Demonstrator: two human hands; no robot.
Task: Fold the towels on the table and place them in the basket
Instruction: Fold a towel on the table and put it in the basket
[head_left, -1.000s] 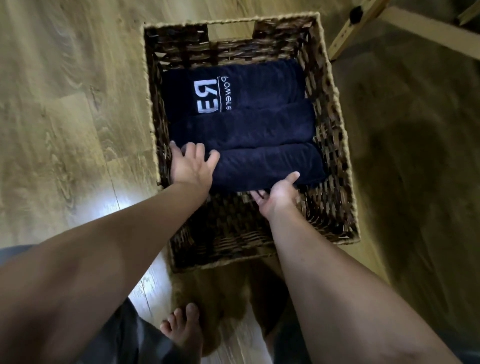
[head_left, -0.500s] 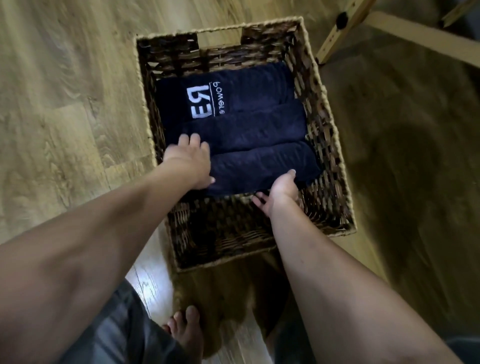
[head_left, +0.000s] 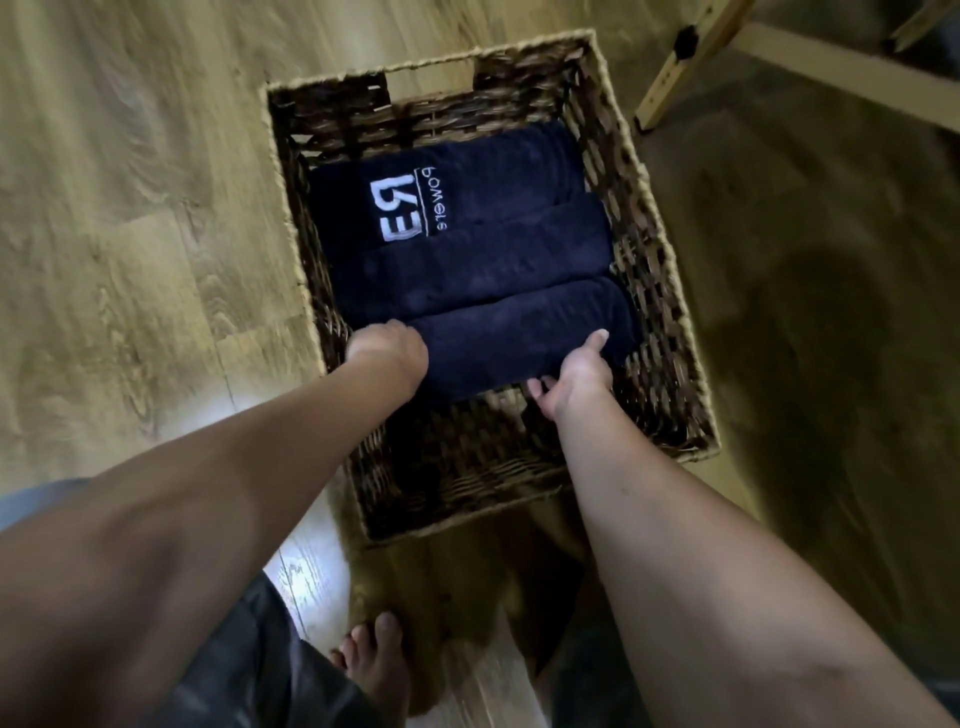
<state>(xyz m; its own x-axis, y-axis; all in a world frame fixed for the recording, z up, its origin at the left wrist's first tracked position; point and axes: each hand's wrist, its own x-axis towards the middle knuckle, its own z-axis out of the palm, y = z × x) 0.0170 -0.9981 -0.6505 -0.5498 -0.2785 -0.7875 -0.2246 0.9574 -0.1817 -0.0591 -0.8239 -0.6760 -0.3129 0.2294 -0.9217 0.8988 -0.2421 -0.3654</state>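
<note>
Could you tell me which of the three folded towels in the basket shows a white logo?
The farthest towel, against the basket's back wall; the other two are plain navy.

Inside the wicker basket (head_left: 670, 291), three folded navy towels (head_left: 498, 260) fill the far part wall to wall, leaving only the bare near strip of woven bottom (head_left: 467, 447) open, while a pale wooden leg (head_left: 675, 73) stands just beside the basket's far right corner.
</note>
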